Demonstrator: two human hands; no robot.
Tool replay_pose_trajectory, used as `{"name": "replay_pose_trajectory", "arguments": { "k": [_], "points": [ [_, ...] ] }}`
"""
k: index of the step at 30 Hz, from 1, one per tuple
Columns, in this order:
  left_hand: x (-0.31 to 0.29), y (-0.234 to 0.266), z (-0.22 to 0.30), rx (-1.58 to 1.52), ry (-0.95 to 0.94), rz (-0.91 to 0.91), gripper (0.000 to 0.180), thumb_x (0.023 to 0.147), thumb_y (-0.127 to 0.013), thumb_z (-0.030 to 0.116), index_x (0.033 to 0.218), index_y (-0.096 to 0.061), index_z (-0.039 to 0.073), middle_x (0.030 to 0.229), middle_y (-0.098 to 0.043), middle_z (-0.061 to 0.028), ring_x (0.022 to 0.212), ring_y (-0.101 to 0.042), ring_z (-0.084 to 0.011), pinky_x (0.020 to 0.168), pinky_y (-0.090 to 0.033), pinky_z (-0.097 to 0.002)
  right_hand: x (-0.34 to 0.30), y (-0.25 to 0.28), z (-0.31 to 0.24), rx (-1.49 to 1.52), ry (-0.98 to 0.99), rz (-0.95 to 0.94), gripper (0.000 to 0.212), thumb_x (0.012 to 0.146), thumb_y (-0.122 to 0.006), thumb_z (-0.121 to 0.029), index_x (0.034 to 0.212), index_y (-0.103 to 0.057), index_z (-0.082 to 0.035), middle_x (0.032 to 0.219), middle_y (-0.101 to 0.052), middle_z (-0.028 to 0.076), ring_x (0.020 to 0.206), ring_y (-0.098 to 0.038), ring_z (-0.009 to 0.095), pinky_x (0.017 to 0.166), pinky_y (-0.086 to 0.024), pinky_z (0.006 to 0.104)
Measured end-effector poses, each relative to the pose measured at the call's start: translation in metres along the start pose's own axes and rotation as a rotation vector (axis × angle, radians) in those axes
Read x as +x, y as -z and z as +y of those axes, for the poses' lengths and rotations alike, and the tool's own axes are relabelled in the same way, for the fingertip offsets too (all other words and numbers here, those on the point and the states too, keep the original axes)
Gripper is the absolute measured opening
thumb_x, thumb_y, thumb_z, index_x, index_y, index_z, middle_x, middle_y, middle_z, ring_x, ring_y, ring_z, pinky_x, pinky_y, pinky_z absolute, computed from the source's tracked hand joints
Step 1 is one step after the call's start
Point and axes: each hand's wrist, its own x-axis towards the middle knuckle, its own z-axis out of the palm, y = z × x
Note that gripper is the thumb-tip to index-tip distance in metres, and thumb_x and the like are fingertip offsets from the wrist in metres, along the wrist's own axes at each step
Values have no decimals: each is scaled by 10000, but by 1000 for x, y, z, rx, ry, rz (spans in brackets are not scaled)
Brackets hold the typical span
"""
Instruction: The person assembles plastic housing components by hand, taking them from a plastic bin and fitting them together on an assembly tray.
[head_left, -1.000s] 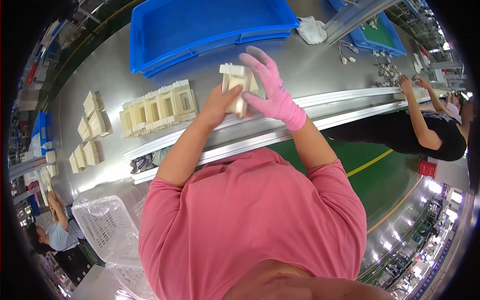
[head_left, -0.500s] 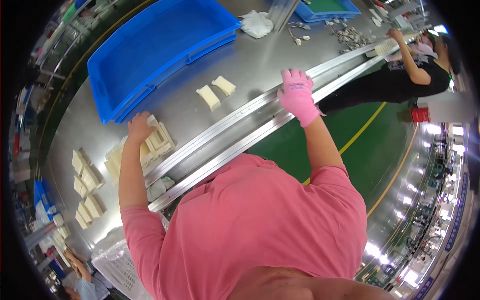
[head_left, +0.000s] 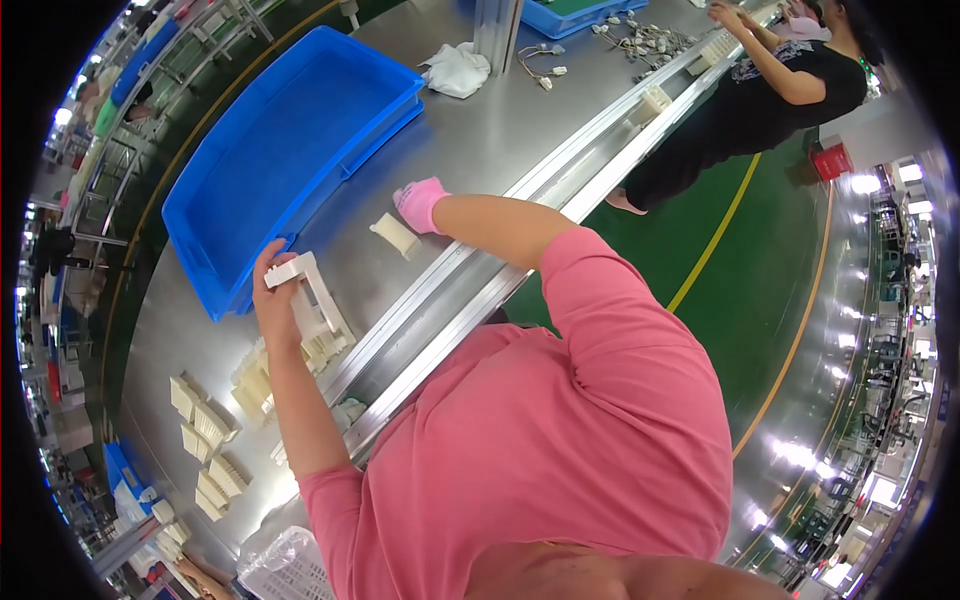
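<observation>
The person in the pink shirt leans over a steel bench. The left hand, bare, is closed round a white plastic frame, fingers wrapped about its left end so that the piece stands tilted off the bench top, its lower end down among a row of cream parts lying against the rail. The right hand, in a pink glove, is further along the bench to the right; it rests on the steel just beside a single cream block. Whether the gloved fingers touch that block or how far they are spread, I cannot tell from here; the hand looks loosely curled and has nothing lifted.

Beyond both hands, on the far side of the bench, sits a big blue tray, its near corner close to the left hand. A white cloth lies past the tray's right end, with some small cables further right. To the left along the bench, more stacks of cream parts lie in loose groups, well apart from the frame. A clear basket shows at the near left edge.

Far to the right, another person in black works at the same rail, arms out over the bench.
</observation>
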Motion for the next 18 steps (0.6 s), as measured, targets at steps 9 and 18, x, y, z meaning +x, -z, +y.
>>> {"name": "replay_pose_trajectory", "arguments": {
  "k": [9,18],
  "points": [
    [-23,-44,-38,-279,339,167,282,836,-488,289,993,-486,55,878,-547,-76,762,-543,-156,594,-459,-291,-65,75,8,1245,247,29,271,689,-633,-240,782,-535,-6,608,-541,97,557,-549,149,502,-434,297],
    [-44,-81,-20,-115,103,69,364,925,-298,358,1159,-354,85,1079,-453,-66,966,-462,-134,784,-403,-256,-105,44,-74,801,362,879,292,778,-555,-164,1021,-464,-32,616,-517,81,527,-529,186,483,-408,302]
  ]
}}
